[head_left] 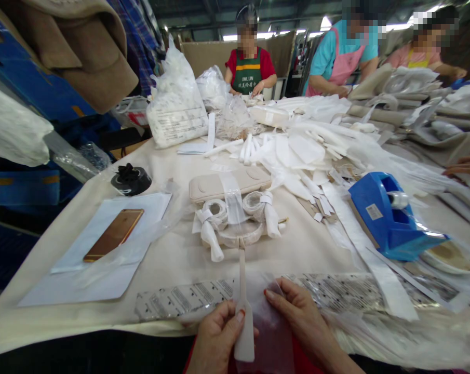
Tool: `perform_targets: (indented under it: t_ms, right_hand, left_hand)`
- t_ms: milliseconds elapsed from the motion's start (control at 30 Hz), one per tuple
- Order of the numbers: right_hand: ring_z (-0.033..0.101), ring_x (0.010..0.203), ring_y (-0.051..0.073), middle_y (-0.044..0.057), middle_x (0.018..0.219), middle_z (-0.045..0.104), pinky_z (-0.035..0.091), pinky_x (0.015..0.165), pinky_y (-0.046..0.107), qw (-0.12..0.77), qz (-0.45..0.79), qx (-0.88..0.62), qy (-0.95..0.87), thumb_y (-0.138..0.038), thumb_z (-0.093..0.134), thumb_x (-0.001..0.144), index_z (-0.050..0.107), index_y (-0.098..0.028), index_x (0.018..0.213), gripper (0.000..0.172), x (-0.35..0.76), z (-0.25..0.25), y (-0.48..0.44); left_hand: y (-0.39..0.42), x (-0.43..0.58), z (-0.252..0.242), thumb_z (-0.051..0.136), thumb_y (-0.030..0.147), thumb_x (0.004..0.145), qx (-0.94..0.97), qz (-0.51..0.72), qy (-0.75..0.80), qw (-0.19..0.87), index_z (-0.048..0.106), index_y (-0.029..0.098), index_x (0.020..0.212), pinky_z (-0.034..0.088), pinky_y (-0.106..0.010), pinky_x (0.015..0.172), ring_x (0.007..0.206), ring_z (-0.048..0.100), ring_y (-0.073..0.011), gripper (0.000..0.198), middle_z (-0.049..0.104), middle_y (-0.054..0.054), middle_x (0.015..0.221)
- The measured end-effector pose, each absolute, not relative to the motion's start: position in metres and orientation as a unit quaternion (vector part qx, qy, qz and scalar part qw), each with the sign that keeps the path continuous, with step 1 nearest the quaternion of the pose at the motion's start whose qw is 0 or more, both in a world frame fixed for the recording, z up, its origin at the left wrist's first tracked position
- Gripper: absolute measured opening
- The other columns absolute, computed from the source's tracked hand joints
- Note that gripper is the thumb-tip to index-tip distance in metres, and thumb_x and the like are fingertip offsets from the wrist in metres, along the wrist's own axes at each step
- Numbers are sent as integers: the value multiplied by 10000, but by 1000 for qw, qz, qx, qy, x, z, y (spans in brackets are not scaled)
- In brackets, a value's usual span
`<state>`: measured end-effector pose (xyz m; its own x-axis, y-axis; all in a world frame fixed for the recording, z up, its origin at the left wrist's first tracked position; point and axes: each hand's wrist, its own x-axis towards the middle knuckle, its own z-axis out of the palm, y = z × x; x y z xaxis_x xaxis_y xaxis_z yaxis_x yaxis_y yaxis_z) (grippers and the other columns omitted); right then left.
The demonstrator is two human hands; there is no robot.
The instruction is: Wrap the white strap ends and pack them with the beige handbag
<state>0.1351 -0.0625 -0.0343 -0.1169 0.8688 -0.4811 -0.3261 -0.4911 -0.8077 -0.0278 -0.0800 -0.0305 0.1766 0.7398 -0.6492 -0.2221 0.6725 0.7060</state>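
At the table's front edge my left hand (214, 340) pinches a cream leather hang tag (244, 340) between thumb and fingers. The tag's narrow strap runs forward to a small cream handbag (205, 188) lying on the table. White wrapping covers the bag's rolled straps (215, 212), and a translucent strip (231, 192) crosses its middle. My right hand (303, 317) grips the edge of a clear plastic sleeve (269, 324) between thumb and fingers. This sleeve hangs just right of the tag and partly behind it; whether the tag is inside, I cannot tell.
A phone (113, 235) lies on white paper at left, near a black tape roll (131, 180). A blue tape dispenser (386, 218) stands at right. White foam pieces (293, 148) and a stuffed plastic bag (176, 104) lie farther back. Several people work beyond the table.
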Motion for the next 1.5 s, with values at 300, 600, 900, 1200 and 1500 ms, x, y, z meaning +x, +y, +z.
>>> perform_targets:
  t_ms: [300, 600, 900, 1200, 1500]
  right_hand:
    - [506, 488, 115, -39, 539, 573, 374, 474, 217, 446, 715, -473, -256, -500, 686, 684, 598, -173, 709, 339, 116, -30, -37]
    - [563, 472, 130, -27, 544, 622, 415, 459, 229, 456, 745, -440, -210, -556, 699, 654, 627, -176, 730, 393, 106, -20, -33]
    - [585, 502, 135, -3, 608, 657, 420, 445, 218, 447, 745, -443, -221, -562, 675, 687, 633, -168, 767, 404, 107, -19, -34]
    - [527, 456, 98, -9, 617, 649, 397, 447, 205, 442, 746, -452, -211, -512, 655, 736, 635, -172, 806, 348, 107, -22, -36]
    - [524, 468, 90, -10, 613, 637, 387, 436, 185, 449, 741, -451, -216, -499, 661, 739, 632, -166, 797, 339, 108, -21, -36]
  left_hand:
    - [-75, -31, -34, 712, 623, 585, 309, 290, 583, 693, 576, 149, 647, 244, -201, 375, 378, 388, -77, 496, 513, 26, 460]
    - [-75, -38, -29, 550, 634, 736, 414, 296, 623, 594, 506, 181, 512, 279, -243, 476, 468, 402, -127, 507, 462, 10, 451]
    - [-89, -51, -30, 518, 414, 790, 498, 333, 620, 507, 631, 181, 884, 423, -242, 610, 643, 565, -178, 276, 624, -16, 671]
    - [-84, -58, -28, 755, 407, 602, 327, 362, 582, 651, 593, 138, 1039, 477, -290, 636, 622, 591, -187, 539, 642, -27, 670]
    - [-81, -58, -35, 656, 445, 727, 466, 408, 557, 553, 594, 155, 599, 449, -261, 689, 786, 583, -189, 323, 637, -64, 879]
